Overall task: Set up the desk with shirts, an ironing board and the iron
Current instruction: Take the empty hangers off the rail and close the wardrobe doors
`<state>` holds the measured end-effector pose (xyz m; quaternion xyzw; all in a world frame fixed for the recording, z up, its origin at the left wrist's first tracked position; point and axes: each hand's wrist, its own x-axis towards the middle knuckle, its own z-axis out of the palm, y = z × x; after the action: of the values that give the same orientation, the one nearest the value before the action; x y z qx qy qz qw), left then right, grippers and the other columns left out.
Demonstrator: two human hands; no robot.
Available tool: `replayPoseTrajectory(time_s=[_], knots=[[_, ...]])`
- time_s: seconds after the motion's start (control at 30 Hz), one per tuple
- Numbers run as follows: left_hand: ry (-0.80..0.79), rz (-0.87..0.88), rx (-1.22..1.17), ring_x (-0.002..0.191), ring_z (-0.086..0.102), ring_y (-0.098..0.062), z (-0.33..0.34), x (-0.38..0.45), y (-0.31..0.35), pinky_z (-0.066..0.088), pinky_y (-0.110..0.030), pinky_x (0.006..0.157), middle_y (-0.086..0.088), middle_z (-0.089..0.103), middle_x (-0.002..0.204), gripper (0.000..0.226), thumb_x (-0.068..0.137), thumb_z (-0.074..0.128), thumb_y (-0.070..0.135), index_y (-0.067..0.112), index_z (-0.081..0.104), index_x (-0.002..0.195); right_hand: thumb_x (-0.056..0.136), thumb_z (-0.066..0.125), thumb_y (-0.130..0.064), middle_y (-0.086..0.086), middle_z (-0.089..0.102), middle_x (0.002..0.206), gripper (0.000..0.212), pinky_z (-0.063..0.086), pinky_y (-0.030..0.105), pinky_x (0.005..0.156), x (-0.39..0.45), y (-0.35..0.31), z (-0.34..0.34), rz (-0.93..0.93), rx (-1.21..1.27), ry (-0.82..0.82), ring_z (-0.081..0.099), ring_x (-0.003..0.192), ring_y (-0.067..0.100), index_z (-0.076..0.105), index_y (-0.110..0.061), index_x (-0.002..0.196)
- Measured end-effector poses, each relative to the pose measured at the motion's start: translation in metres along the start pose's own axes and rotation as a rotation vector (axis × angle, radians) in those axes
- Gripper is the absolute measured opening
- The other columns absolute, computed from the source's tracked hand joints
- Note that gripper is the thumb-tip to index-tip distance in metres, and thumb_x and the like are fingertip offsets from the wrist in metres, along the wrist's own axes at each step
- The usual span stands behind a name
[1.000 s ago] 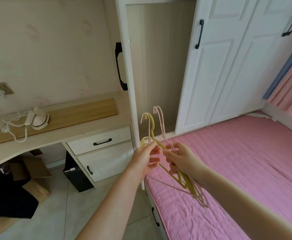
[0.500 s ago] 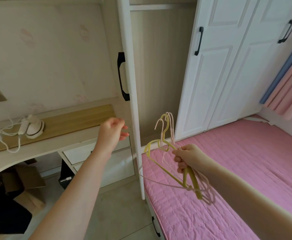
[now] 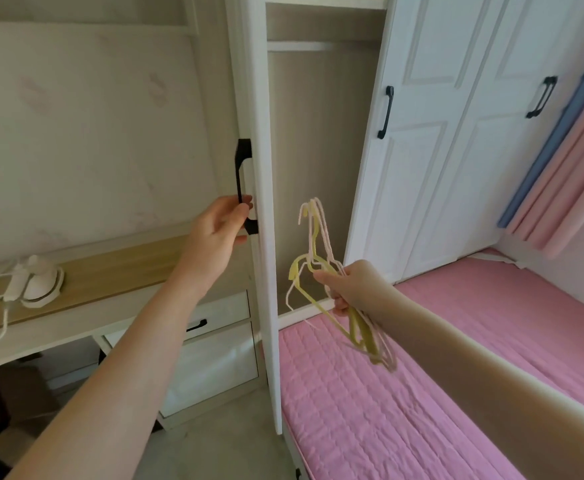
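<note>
My left hand [image 3: 216, 233] curls its fingers around the black handle [image 3: 243, 186] of the open wardrobe door [image 3: 262, 237], which stands edge-on in the middle of the view. My right hand [image 3: 353, 287] is clamped on a bunch of hangers [image 3: 313, 258], yellow and pale pink, held over the near-left corner of the pink bed [image 3: 422, 375] with their hooks pointing up in front of the open wardrobe bay. On the left, the worktop [image 3: 76, 327] carries a long wooden ironing board [image 3: 117, 268] lying flat, and the white iron [image 3: 39, 282] sits on its left end, its cord trailing off the left. I see no shirts from here. Two drawers sit under the worktop's right end.
</note>
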<state>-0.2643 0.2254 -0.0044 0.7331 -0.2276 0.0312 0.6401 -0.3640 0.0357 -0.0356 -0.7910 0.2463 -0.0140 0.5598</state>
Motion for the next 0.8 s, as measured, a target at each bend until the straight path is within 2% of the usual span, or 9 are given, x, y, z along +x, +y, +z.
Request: replayPoseTrajectory(time_s=[0.1, 0.17, 0.27, 0.33, 0.4, 0.47, 0.53, 0.7, 0.8], knots=[[-0.008, 0.111, 0.031, 0.098, 0.067, -0.014, -0.004, 0.010, 0.005, 0.054, -0.038, 0.089, 0.000, 0.069, 0.108, 0.020, 0.099, 0.050, 0.019, 0.015, 0.063, 0.114, 0.087, 0.068, -0.027, 0.009, 0.058, 0.061, 0.030, 0.055, 0.023, 0.050, 0.006, -0.011, 0.010, -0.062, 0.065, 0.005, 0.057, 0.047, 0.015, 0.060, -0.002, 0.072], [-0.016, 0.168, 0.045, 0.100, 0.066, -0.012, -0.007, 0.018, 0.008, 0.052, -0.035, 0.089, 0.002, 0.069, 0.110, 0.017, 0.098, 0.052, 0.018, 0.017, 0.063, 0.112, 0.087, 0.068, -0.026, 0.012, 0.067, 0.068, 0.030, 0.060, 0.027, 0.060, 0.008, -0.015, 0.021, -0.117, 0.112, -0.010, 0.067, 0.058, 0.019, 0.064, 0.004, 0.081], [-0.046, 0.239, 0.109, 0.093, 0.063, 0.001, -0.009, 0.025, 0.010, 0.046, -0.017, 0.083, 0.014, 0.068, 0.100, 0.013, 0.097, 0.053, 0.015, 0.022, 0.063, 0.100, 0.082, 0.073, -0.031, 0.010, 0.072, 0.084, 0.037, 0.061, 0.032, 0.068, 0.013, -0.017, 0.037, -0.196, 0.123, 0.004, 0.072, 0.076, 0.013, 0.059, 0.002, 0.093], [-0.053, 0.301, 0.165, 0.108, 0.057, 0.006, -0.010, 0.028, 0.009, 0.045, -0.011, 0.087, 0.011, 0.062, 0.118, 0.011, 0.096, 0.054, 0.012, 0.017, 0.064, 0.095, 0.077, 0.076, -0.038, 0.004, 0.071, 0.089, 0.043, 0.061, 0.031, 0.071, 0.013, -0.018, 0.045, -0.230, 0.126, 0.039, 0.071, 0.080, 0.011, 0.055, -0.005, 0.094], [-0.052, 0.342, 0.218, 0.123, 0.040, 0.017, -0.012, 0.030, 0.008, 0.042, -0.005, 0.090, 0.008, 0.042, 0.145, 0.010, 0.095, 0.056, 0.012, 0.007, 0.065, 0.094, 0.074, 0.077, -0.045, -0.005, 0.070, 0.090, 0.045, 0.059, 0.027, 0.072, 0.009, -0.018, 0.051, -0.262, 0.131, 0.091, 0.070, 0.080, 0.008, 0.054, -0.014, 0.097], [-0.066, 0.358, 0.239, 0.127, 0.033, 0.019, -0.013, 0.034, 0.005, 0.044, -0.016, 0.097, 0.009, 0.031, 0.153, 0.011, 0.095, 0.057, 0.014, 0.006, 0.065, 0.095, 0.074, 0.076, -0.046, -0.010, 0.068, 0.093, 0.044, 0.051, 0.014, 0.066, 0.002, -0.020, 0.055, -0.293, 0.131, 0.140, 0.066, 0.082, 0.001, 0.052, -0.017, 0.098], [-0.087, 0.363, 0.228, 0.135, 0.033, 0.007, -0.013, 0.036, 0.003, 0.043, -0.035, 0.106, 0.011, 0.032, 0.154, 0.012, 0.095, 0.057, 0.018, 0.009, 0.065, 0.096, 0.074, 0.076, -0.043, -0.012, 0.064, 0.096, 0.044, 0.046, 0.007, 0.060, -0.001, -0.020, 0.059, -0.321, 0.141, 0.184, 0.061, 0.084, -0.003, 0.050, -0.018, 0.098], [-0.133, 0.435, 0.194, 0.129, 0.048, -0.007, -0.005, 0.037, 0.003, 0.043, -0.040, 0.106, 0.006, 0.051, 0.140, 0.016, 0.095, 0.055, 0.012, 0.027, 0.060, 0.097, 0.073, 0.079, -0.039, -0.009, 0.061, 0.098, 0.044, 0.052, 0.023, 0.074, 0.006, -0.019, 0.065, -0.325, 0.206, 0.295, 0.062, 0.095, 0.008, 0.048, -0.019, 0.096], [-0.143, 0.465, 0.203, 0.125, 0.051, -0.011, 0.003, 0.040, -0.001, 0.045, -0.042, 0.103, 0.006, 0.054, 0.137, 0.015, 0.095, 0.055, 0.011, 0.014, 0.061, 0.109, 0.072, 0.080, -0.038, -0.011, 0.060, 0.099, 0.043, 0.049, 0.022, 0.076, 0.009, -0.016, 0.062, -0.336, 0.225, 0.373, 0.059, 0.095, 0.006, 0.048, -0.022, 0.096]])
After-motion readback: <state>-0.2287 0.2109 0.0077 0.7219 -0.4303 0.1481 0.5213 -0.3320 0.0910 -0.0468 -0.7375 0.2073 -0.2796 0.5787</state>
